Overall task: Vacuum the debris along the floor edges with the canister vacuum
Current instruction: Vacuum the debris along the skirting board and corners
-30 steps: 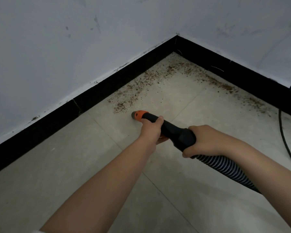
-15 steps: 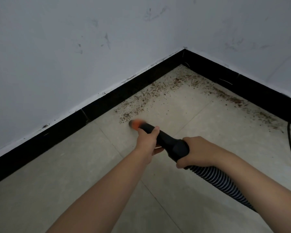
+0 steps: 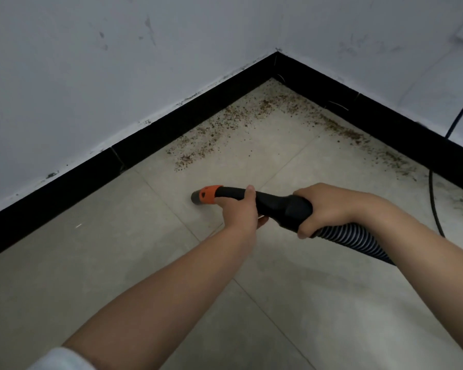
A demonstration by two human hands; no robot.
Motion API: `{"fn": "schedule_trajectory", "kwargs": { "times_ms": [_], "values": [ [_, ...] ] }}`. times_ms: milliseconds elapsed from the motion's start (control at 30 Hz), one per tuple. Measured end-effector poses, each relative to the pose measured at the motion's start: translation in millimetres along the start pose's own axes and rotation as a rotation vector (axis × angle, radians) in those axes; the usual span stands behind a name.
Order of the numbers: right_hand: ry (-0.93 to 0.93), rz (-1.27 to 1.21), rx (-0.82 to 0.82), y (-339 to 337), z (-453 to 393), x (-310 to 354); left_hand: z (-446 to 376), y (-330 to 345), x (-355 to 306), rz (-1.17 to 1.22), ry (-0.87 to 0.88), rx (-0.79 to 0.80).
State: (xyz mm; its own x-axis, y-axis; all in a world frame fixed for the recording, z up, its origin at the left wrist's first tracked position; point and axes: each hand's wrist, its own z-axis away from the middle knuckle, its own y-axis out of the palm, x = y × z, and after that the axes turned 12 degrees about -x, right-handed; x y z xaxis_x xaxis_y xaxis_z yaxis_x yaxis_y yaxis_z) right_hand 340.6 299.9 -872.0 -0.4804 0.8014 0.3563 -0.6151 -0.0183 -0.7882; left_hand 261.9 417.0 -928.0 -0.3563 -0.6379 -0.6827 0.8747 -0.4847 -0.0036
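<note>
I hold the black vacuum hose nozzle (image 3: 273, 202) with both hands over the tiled floor. Its orange collar and dark mouth (image 3: 202, 196) point left, a short way from the brown debris (image 3: 219, 129) strewn along the black baseboard (image 3: 171, 134) and into the corner. More debris (image 3: 358, 134) runs along the right-hand baseboard. My left hand (image 3: 239, 209) grips the tube just behind the orange collar. My right hand (image 3: 329, 206) grips the thick black cuff where the ribbed hose (image 3: 358, 241) begins. The canister itself is out of sight.
White scuffed walls (image 3: 91, 62) meet at the corner at top centre. A black power cord (image 3: 433, 198) comes down the right wall and trails across the floor at right. Grey tiles (image 3: 91, 263) spread toward me.
The nozzle has pulled back from the near end of the debris strip and turned to point more to the left. Both hands kept their grip and the camera view shifted.
</note>
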Motion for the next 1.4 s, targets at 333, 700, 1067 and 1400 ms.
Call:
{"fn": "schedule_trajectory", "kwargs": {
  "times_ms": [333,700,1067,1400],
  "values": [
    [0.002,0.068,0.065,-16.0,13.4,0.3,14.7,2.7,12.7,0.103,-0.093,0.0],
    [0.029,0.108,0.124,-30.1,29.5,19.5,27.6,-4.8,12.3,-0.005,-0.117,-0.008],
    [-0.015,0.03,0.058,1.7,8.5,46.5,-10.7,-24.1,-4.2,-0.011,-0.02,-0.085],
    [-0.132,0.053,0.149,15.0,0.6,74.1,-22.6,-60.5,5.4,0.014,-0.059,-0.209]
  ]
}}
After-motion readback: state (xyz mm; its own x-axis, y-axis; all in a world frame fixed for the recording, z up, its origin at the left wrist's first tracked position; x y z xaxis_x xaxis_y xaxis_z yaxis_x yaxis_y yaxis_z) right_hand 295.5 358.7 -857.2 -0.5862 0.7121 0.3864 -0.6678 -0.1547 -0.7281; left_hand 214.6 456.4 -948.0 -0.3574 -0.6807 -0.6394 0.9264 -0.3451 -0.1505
